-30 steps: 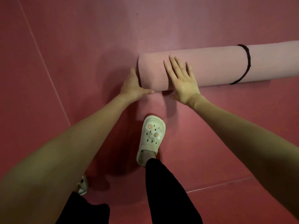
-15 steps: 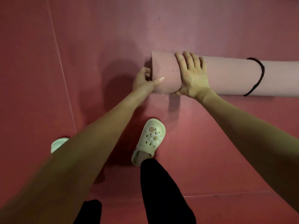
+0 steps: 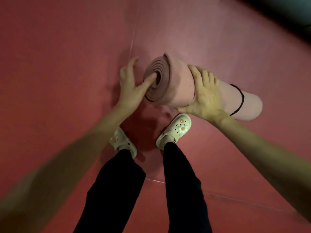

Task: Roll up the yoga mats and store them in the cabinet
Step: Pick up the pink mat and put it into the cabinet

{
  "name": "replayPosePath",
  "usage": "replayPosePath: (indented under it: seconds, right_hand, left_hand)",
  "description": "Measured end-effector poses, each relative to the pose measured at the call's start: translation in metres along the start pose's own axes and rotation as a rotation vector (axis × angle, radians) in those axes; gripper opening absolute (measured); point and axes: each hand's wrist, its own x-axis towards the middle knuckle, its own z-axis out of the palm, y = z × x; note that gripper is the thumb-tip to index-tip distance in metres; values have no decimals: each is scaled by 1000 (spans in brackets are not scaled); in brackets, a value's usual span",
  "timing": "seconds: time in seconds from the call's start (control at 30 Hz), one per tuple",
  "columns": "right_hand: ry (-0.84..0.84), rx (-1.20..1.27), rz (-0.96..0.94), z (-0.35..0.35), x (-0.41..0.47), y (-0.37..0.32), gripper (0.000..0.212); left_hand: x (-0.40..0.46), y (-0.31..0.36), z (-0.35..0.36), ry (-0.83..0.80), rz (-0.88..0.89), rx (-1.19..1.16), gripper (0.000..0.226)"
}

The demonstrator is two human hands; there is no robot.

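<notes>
A rolled pink yoga mat (image 3: 180, 84) is tilted up off the red floor, its spiral end facing me. A thin black band (image 3: 239, 100) circles it near the far end. My right hand (image 3: 204, 95) grips the roll around its middle, fingers wrapped over the top and thumb underneath. My left hand (image 3: 133, 86) is at the spiral end, thumb pushed into the centre of the roll and fingers spread beside the rim.
The floor (image 3: 67, 64) is red matting with thin seams. My two feet in pale clogs (image 3: 175, 130) stand just below the roll, with black trousers above them. A dark area (image 3: 286, 10) fills the top right corner.
The mat was lying flat on the floor; now its near end is lifted and turned toward me. My right hand closed around it and my left thumb went into the core.
</notes>
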Motion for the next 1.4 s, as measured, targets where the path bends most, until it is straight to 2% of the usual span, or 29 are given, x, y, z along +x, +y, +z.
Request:
replayPosePath:
  seconds: [0.03, 0.07, 0.17, 0.4, 0.6, 0.73, 0.83, 0.97, 1.13, 1.27, 1.4]
  right_hand:
    - [-15, 34, -26, -6, -2, -24, 126]
    - [-29, 71, -56, -12, -5, -49, 126]
    - [-64, 175, -143, -34, -10, -127, 126]
    - [-103, 506, -289, -92, -27, -317, 114]
    - [-195, 511, -490, -145, -48, -462, 114]
    - [-300, 445, -613, -173, -67, -526, 117]
    - [-403, 416, -676, -189, -77, -566, 116]
    - [-560, 380, -746, -213, -69, -611, 124]
    - [-714, 287, -889, -232, -47, -663, 121]
    - [-717, 259, -1069, -241, -23, -701, 111]
    - [-737, 247, -1157, -244, -6, -741, 107]
  left_hand:
    - [-8, 0, -25, -44, -89, -98, 73]
    - [-16, 0, -51, -90, -128, -178, 70]
    - [-56, 9, -133, -101, -44, -188, 34]
    - [-179, 57, -319, 120, 120, -115, 26]
    - [-295, 69, -441, 351, 84, -114, 29]
    - [-361, 65, -493, 337, -15, -163, 42]
    - [-401, 68, -521, 331, 31, -281, 41]
    - [-441, 70, -551, 434, 18, -337, 38]
    - [-463, 80, -588, 374, 7, -327, 47]
    - [-468, 94, -611, 513, 2, -245, 56]
    - [-469, 98, -632, 649, -78, -248, 44]
